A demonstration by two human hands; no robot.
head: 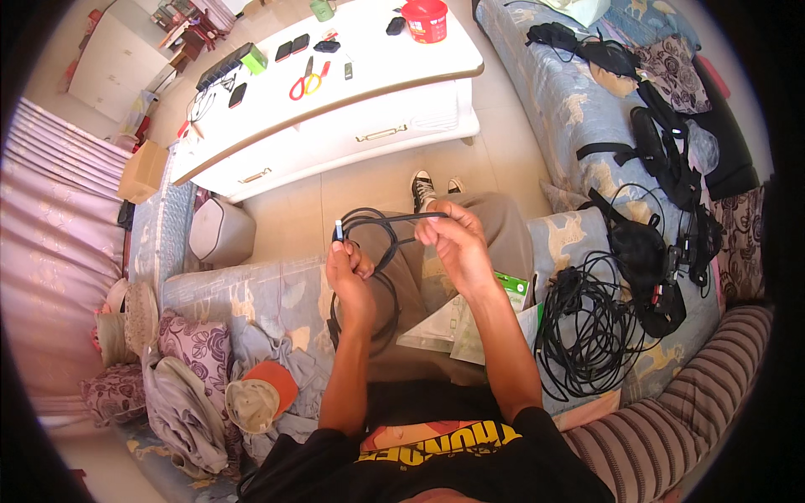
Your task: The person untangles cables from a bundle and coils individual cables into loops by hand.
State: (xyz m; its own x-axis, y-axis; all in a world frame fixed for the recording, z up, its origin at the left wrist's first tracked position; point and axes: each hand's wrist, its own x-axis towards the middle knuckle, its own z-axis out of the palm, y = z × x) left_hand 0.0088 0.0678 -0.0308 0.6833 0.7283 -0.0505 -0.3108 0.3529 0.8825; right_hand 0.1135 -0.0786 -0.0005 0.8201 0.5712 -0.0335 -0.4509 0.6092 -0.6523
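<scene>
A black USB cable (390, 219) is stretched between my two hands above my lap. My left hand (350, 270) grips it just below a metal USB plug (338, 227) that points upward. Loops of the same cable hang around and below my left fingers, down past the wrist. My right hand (454, 245) pinches a doubled stretch of the cable between thumb and fingers. Under my right forearm, opened clear plastic packets (434, 327) with green-and-white parts lie on my lap.
On my right, a tangled heap of black cables (582, 330) sits on the sofa (569, 232), near black straps and pouches (638, 245). Ahead stands a white coffee table (402, 69) with scissors (306, 82) and a red bucket (426, 22). A cap (261, 396) lies on my left.
</scene>
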